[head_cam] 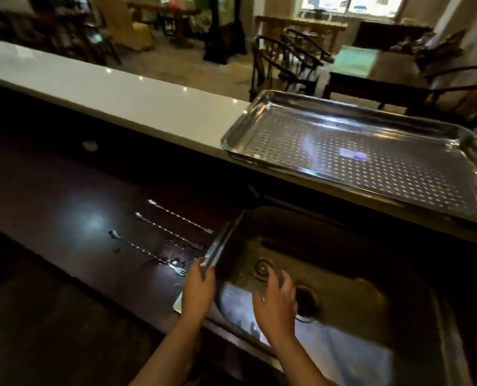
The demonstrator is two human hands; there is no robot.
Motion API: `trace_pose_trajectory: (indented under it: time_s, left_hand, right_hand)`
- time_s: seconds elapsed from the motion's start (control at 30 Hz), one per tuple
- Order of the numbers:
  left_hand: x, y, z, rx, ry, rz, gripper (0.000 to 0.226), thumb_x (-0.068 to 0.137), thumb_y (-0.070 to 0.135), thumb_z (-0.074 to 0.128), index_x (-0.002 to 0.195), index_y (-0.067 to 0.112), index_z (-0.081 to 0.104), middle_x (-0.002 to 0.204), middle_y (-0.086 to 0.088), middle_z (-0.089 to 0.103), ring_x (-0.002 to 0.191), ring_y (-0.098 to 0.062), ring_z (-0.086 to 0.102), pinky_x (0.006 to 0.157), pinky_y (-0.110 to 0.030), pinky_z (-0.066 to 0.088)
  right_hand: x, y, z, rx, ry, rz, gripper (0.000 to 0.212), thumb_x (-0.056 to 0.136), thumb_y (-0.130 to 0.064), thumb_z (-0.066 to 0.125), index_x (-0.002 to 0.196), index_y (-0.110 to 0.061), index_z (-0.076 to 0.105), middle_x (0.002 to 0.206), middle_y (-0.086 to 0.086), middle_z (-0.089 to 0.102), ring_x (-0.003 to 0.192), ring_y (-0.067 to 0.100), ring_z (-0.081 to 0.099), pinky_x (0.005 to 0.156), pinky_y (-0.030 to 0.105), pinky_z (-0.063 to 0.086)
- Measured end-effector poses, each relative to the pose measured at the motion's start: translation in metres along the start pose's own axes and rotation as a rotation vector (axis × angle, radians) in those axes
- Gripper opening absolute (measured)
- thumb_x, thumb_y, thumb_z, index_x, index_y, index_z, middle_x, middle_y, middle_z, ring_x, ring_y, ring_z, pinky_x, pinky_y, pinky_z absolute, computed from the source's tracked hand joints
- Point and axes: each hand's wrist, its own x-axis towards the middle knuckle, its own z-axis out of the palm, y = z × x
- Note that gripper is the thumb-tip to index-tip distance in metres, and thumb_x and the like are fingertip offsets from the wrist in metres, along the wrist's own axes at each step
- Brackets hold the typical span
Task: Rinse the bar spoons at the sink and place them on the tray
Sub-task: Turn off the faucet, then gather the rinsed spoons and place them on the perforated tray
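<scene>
Left of the sink, three bar spoons lie parallel, forks sinkward; both hands' grip spread, empty

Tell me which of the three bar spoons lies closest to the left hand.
The nearest bar spoon, lowest of the three in view: its forked end lies just left of the left hand. The other two lie farther back.

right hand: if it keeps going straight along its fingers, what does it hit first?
Probably the sink floor near the spiral drain strainer: the right hand points up-left over the basin. Depth is unclear.
</scene>
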Motion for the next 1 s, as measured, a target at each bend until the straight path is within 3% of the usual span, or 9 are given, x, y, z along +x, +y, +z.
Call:
trace_pose_trajectory:
  time_s: [0.13,0.2,0.37,0.43,0.5,0.57,0.7,0.83,1.0]
  left_hand:
    - [0.027,-0.003,-0.045,-0.037,0.072,-0.072,0.031,0.092,0.011,0.050,0.121,0.002,0.054,0.119,-0.016,0.062,0.110,-0.029,0.058,0.081,-0.022,0.036]
    - [0.044,-0.007,-0.064,-0.063,0.104,-0.084,0.030,0.091,0.009,0.051,0.120,0.002,0.055,0.115,-0.016,0.063,0.100,-0.023,0.058,0.073,-0.017,0.034]
    - [0.083,-0.012,-0.092,-0.147,0.109,-0.145,0.013,0.091,0.004,0.049,0.102,0.009,0.056,0.080,0.003,0.057,0.089,-0.016,0.051,0.052,-0.011,0.036]
    - [0.103,-0.012,-0.102,-0.175,0.085,-0.212,0.010,0.091,0.004,0.048,0.099,0.008,0.054,0.078,0.000,0.056,0.087,-0.020,0.053,0.058,-0.010,0.039]
    - [0.122,-0.015,-0.111,-0.209,0.049,-0.283,0.016,0.092,0.005,0.046,0.104,0.002,0.055,0.092,-0.013,0.058,0.089,-0.026,0.056,0.068,-0.024,0.039]
    - [0.137,-0.020,-0.118,-0.259,0.031,-0.349,0.022,0.092,0.007,0.043,0.110,0.000,0.054,0.098,-0.018,0.058,0.091,-0.028,0.056,0.063,-0.028,0.035]
    - [0.154,-0.026,-0.133,-0.456,-0.004,-0.546,0.021,0.093,0.017,0.040,0.114,0.016,0.046,0.093,-0.005,0.056,0.095,-0.022,0.053,0.071,-0.030,0.034]
    - [0.165,-0.030,-0.146,-0.593,-0.053,-0.692,0.034,0.092,0.020,0.041,0.124,0.011,0.049,0.118,-0.008,0.058,0.105,-0.022,0.053,0.084,-0.038,0.034]
    - [0.177,-0.032,-0.155,-0.674,-0.027,-0.737,0.020,0.092,0.021,0.044,0.106,0.012,0.055,0.111,-0.007,0.054,0.102,-0.020,0.049,0.085,-0.040,0.035]
  right_hand:
    - [0.020,-0.048,0.024,-0.026,-0.065,-0.098,0.057,0.090,-0.033,0.047,0.142,-0.029,0.026,0.153,0.004,0.015,0.141,0.022,0.017,0.113,0.041,0.024]
    - [0.031,-0.072,0.036,-0.029,-0.085,-0.123,0.055,0.091,-0.033,0.047,0.142,-0.029,0.026,0.153,0.004,0.015,0.141,0.023,0.016,0.114,0.041,0.022]
    - [0.053,-0.111,0.060,-0.060,-0.121,-0.134,0.055,0.092,-0.036,0.044,0.143,-0.030,0.024,0.154,0.005,0.016,0.142,0.023,0.015,0.115,0.043,0.023]
    - [0.062,-0.126,0.069,-0.074,-0.130,-0.130,0.056,0.092,-0.036,0.044,0.144,-0.030,0.022,0.154,0.005,0.016,0.142,0.023,0.015,0.115,0.044,0.022]
    - [0.071,-0.139,0.079,-0.086,-0.137,-0.130,0.057,0.092,-0.035,0.044,0.144,-0.029,0.022,0.153,0.006,0.018,0.142,0.023,0.015,0.115,0.045,0.022]
    - [0.079,-0.150,0.089,-0.103,-0.137,-0.124,0.058,0.091,-0.034,0.045,0.144,-0.028,0.022,0.152,0.005,0.019,0.142,0.023,0.016,0.115,0.045,0.022]
    - [0.095,-0.169,0.105,-0.159,-0.135,-0.102,0.060,0.091,-0.035,0.046,0.145,-0.026,0.019,0.153,0.005,0.019,0.143,0.022,0.015,0.114,0.046,0.018]
    - [0.117,-0.179,0.113,-0.207,-0.148,-0.124,0.071,0.090,-0.037,0.049,0.148,-0.022,0.010,0.157,0.005,0.014,0.145,0.022,0.010,0.116,0.045,0.017]
    - [0.143,-0.187,0.126,-0.265,-0.274,-0.163,0.084,0.086,-0.046,0.052,0.148,-0.018,0.003,0.158,0.006,0.009,0.146,0.022,0.004,0.116,0.049,0.012]
